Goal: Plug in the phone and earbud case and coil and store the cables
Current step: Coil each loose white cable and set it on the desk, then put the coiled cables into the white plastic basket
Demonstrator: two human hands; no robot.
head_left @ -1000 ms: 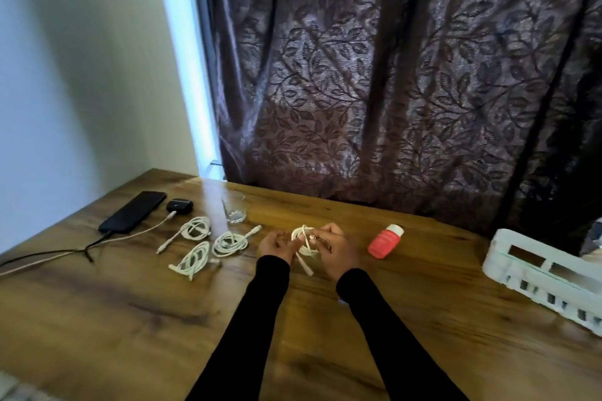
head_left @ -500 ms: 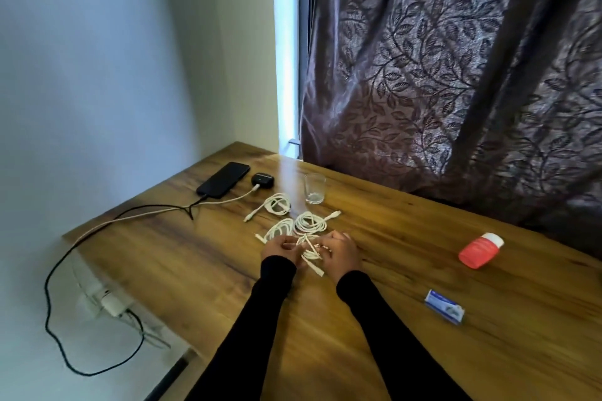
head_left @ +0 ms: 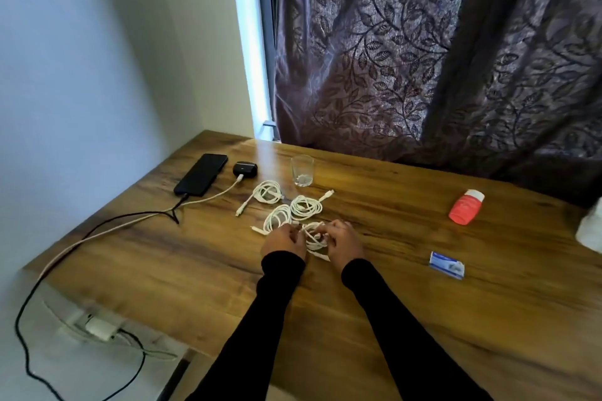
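A black phone (head_left: 201, 173) lies at the table's back left with a black cable in its near end. Beside it sits a black earbud case (head_left: 245, 169) with a white cable (head_left: 208, 197) plugged in. Three coiled white cables lie on the wood: one coil (head_left: 267, 192) near the case, a second coil (head_left: 305, 207) to its right, a third coil (head_left: 277, 217) just left of my hands. My left hand (head_left: 284, 241) and my right hand (head_left: 344, 241) both pinch a fourth white cable coil (head_left: 315, 238) low over the table.
An empty glass (head_left: 302, 170) stands behind the coils. A red bottle (head_left: 465, 207) lies at the right, a small blue-white packet (head_left: 446, 265) nearer me. A white basket edge (head_left: 590, 231) shows at far right. Chargers (head_left: 97, 327) sit below the wooden table (head_left: 182, 273).
My view has swung left and down, so the basket has slid almost out of sight. Both hands have brought the coil down beside the other coils on the table.
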